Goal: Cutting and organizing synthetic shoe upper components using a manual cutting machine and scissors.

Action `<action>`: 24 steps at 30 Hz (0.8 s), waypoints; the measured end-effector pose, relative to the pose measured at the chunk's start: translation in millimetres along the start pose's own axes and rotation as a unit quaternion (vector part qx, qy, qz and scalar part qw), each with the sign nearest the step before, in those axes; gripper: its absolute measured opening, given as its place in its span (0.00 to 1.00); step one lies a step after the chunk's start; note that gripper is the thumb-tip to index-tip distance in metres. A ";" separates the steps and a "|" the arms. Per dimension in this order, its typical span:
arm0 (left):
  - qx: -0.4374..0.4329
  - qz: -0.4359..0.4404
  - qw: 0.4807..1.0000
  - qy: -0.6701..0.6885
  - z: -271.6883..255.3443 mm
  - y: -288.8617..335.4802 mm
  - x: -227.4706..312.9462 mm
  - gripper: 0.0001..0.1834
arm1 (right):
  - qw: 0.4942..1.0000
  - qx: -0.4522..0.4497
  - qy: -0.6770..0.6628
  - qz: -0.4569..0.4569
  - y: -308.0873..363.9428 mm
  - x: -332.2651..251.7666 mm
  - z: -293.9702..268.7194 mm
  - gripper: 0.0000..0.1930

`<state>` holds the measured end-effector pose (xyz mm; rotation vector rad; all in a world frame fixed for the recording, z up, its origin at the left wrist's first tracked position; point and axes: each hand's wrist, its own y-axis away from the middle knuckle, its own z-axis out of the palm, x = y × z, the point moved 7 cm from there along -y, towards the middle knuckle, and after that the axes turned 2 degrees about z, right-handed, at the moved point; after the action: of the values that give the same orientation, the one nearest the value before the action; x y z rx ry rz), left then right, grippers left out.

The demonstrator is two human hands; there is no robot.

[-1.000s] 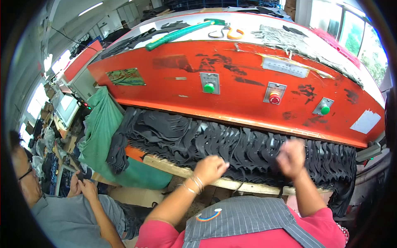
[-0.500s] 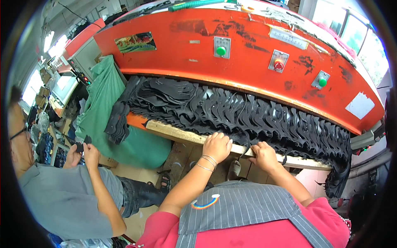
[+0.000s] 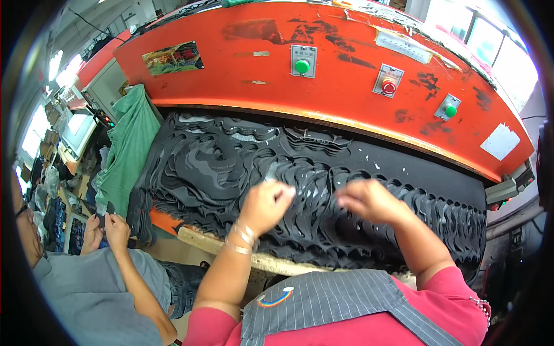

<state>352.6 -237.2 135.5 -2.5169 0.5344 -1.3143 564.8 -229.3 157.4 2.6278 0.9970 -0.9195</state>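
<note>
My left hand [image 3: 266,206] hovers over the stacked black cut sheets [image 3: 199,167], its fingers curled in; whether anything is between them is hidden. My right hand [image 3: 372,202] is a short way to the right above the same layers. Its fingers point left and are smeared by motion, so their grip is unclear. Wavy cut-outs run through the layered sheets in rows, with pale flecks among them. A smooth black surface [image 3: 398,158] shows behind the rows. Along the front, a worn wooden edge [image 3: 202,241] passes beneath my left forearm.
Beyond the sheets rises a red machine beam [image 3: 231,63] with a green button [image 3: 302,67], a red button [image 3: 388,87] and another green button [image 3: 450,111]. On the left, a co-worker [image 3: 98,288] holds a small dark piece near a green cloth [image 3: 130,144].
Both hands have left the wooden front edge and moved forward over the black sheets. More of the bed now shows, including the smooth black surface at the back.
</note>
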 end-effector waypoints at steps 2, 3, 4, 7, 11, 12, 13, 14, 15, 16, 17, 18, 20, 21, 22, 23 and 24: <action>0.047 0.005 0.997 -0.061 5.0 -58.2 -35.0 0.12 | 0.992 0.094 0.069 -0.040 -59.1 43.5 -11.9 0.13; 0.060 -0.001 0.995 -0.082 9.8 -82.5 -58.2 0.11 | 0.989 0.115 0.086 -0.023 -90.0 66.4 -10.1 0.14; 0.075 -0.004 0.992 -0.103 14.0 -107.9 -79.4 0.12 | 0.985 0.138 0.105 -0.008 -118.0 83.1 -11.9 0.14; 0.098 -0.051 0.979 -0.174 29.4 -159.1 -146.0 0.16 | 0.966 0.160 0.203 0.027 -180.6 117.6 -3.2 0.17; -0.053 -0.139 0.945 -0.292 57.4 -171.5 -197.4 0.29 | 0.973 0.026 0.217 0.078 -225.6 135.7 23.3 0.27; -0.046 -0.147 0.951 -0.268 58.9 -170.6 -199.6 0.31 | 0.969 -0.002 0.229 0.088 -231.6 137.8 25.3 0.27; -0.049 -0.139 0.950 -0.275 61.0 -172.1 -196.4 0.31 | 0.965 -0.014 0.242 0.099 -234.5 143.5 25.4 0.26; -0.049 -0.133 0.948 -0.285 57.7 -171.6 -197.7 0.31 | 0.961 -0.027 0.254 0.105 -239.8 141.6 27.3 0.25; -0.048 -0.130 0.945 -0.297 52.5 -174.3 -199.3 0.32 | 0.959 -0.011 0.262 0.106 -243.2 137.6 25.4 0.24; -0.048 -0.141 0.945 -0.292 50.4 -173.0 -201.1 0.32 | 0.962 -0.011 0.254 0.097 -243.2 127.9 25.3 0.23; -0.055 -0.151 0.945 -0.283 53.2 -170.6 -202.9 0.32 | 0.958 -0.011 0.265 0.108 -239.3 122.0 26.1 0.23; -0.061 -0.159 0.947 -0.274 57.2 -169.4 -202.6 0.32 | 0.953 -0.009 0.278 0.120 -233.2 118.1 27.5 0.24; -0.062 -0.154 0.947 -0.274 61.0 -169.1 -205.6 0.31 | 0.957 0.013 0.272 0.102 -223.7 108.9 20.7 0.23; -0.068 -0.163 0.942 -0.286 57.1 -166.9 -211.5 0.31 | 0.960 0.036 0.264 0.084 -219.0 105.0 13.2 0.23; -0.076 -0.165 0.939 -0.291 59.4 -169.7 -210.7 0.31 | 0.956 0.040 0.275 0.094 -209.4 111.5 0.3 0.23; -0.081 -0.164 0.934 -0.307 59.3 -168.9 -212.1 0.31 | 0.976 0.121 0.177 0.049 -197.2 111.3 -21.3 0.23; -0.079 -0.169 0.932 -0.309 59.7 -168.5 -212.4 0.31 | 0.977 0.200 0.078 0.000 -180.2 113.6 -45.0 0.22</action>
<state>324.7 9.1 10.7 -3.0417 0.0676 -0.4937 535.6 -15.1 131.9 3.0743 0.9258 -1.0205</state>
